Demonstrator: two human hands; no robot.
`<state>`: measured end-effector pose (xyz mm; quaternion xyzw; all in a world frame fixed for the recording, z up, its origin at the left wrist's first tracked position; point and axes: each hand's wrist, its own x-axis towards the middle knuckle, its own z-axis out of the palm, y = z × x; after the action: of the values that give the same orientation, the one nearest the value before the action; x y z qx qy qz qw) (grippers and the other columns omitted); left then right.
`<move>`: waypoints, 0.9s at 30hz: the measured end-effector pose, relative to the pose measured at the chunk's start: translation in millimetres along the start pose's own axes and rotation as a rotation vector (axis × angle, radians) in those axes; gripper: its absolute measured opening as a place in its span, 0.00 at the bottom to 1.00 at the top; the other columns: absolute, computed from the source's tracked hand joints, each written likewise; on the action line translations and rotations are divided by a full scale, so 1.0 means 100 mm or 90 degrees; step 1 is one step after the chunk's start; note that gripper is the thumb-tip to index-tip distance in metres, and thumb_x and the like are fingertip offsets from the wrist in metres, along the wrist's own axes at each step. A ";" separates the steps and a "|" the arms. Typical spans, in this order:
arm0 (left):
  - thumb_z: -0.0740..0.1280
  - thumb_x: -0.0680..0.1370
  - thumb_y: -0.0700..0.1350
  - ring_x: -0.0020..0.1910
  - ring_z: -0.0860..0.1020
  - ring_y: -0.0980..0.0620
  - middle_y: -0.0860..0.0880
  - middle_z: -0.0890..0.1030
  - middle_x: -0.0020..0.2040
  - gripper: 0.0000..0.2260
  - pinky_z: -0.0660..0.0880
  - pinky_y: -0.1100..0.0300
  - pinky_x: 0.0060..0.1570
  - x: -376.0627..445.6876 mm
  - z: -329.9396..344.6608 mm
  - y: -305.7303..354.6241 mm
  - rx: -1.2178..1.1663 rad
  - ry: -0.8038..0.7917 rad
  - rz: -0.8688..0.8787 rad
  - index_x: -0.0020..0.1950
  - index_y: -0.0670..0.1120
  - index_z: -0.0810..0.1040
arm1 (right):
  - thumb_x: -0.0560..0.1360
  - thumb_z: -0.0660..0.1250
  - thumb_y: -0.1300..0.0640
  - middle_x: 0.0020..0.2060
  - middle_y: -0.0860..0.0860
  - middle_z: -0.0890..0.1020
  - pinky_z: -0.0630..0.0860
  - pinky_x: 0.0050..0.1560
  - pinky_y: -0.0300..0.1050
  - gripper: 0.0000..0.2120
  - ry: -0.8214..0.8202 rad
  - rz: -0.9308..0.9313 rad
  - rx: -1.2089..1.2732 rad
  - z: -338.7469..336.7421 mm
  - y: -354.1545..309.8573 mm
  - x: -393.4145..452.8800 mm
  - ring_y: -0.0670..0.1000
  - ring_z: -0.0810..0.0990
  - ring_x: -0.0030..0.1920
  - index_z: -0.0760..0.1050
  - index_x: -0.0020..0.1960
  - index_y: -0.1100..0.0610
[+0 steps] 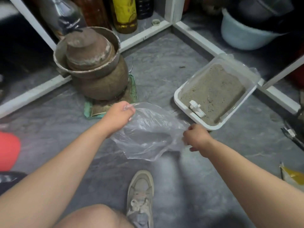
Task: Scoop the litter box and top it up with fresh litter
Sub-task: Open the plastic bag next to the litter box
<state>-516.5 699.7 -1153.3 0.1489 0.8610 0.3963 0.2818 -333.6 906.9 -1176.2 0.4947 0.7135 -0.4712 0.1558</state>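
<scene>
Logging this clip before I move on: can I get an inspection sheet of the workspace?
Surface: grey floor, covered with a thin plastic sheet.
Job's things: white litter box filled with litter; white scoop lying in it; clear plastic bag held open.
Clutter: brown clay pot, pale basin, yellow packet.
Grippers: left hand and right hand each grip the bag.
Cables: nothing seen.
Surroundings: white shelf frame, bottles, shoe.

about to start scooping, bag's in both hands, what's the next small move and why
Probably pull the clear plastic bag open and set it beside the litter box. Left hand and right hand each pinch an edge, and the white scoop lies untouched in the litter.
</scene>
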 end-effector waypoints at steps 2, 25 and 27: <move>0.65 0.79 0.49 0.28 0.69 0.53 0.52 0.75 0.30 0.11 0.64 0.56 0.34 -0.02 -0.07 0.01 0.000 0.020 0.003 0.37 0.47 0.75 | 0.76 0.59 0.66 0.46 0.60 0.82 0.80 0.43 0.52 0.07 -0.024 0.028 0.174 0.02 -0.07 -0.02 0.57 0.81 0.42 0.71 0.50 0.57; 0.67 0.75 0.49 0.38 0.73 0.49 0.48 0.77 0.38 0.12 0.70 0.54 0.42 -0.41 -0.51 1.37 0.055 0.077 0.035 0.46 0.40 0.78 | 0.78 0.58 0.67 0.43 0.55 0.80 0.80 0.44 0.50 0.10 -0.032 -0.085 0.390 -0.90 -0.33 -0.54 0.54 0.79 0.42 0.73 0.54 0.55; 0.69 0.72 0.49 0.40 0.75 0.49 0.47 0.77 0.39 0.08 0.74 0.51 0.44 -0.47 -0.53 1.40 0.043 0.047 -0.006 0.45 0.44 0.78 | 0.76 0.55 0.70 0.40 0.56 0.78 0.79 0.40 0.47 0.11 -0.164 -0.082 0.490 -0.93 -0.32 -0.59 0.53 0.80 0.37 0.72 0.46 0.57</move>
<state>-506.5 735.2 -1001.0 0.1397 0.8845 0.3708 0.2463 -310.6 948.6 -1072.1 0.4080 0.4893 -0.7706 0.0173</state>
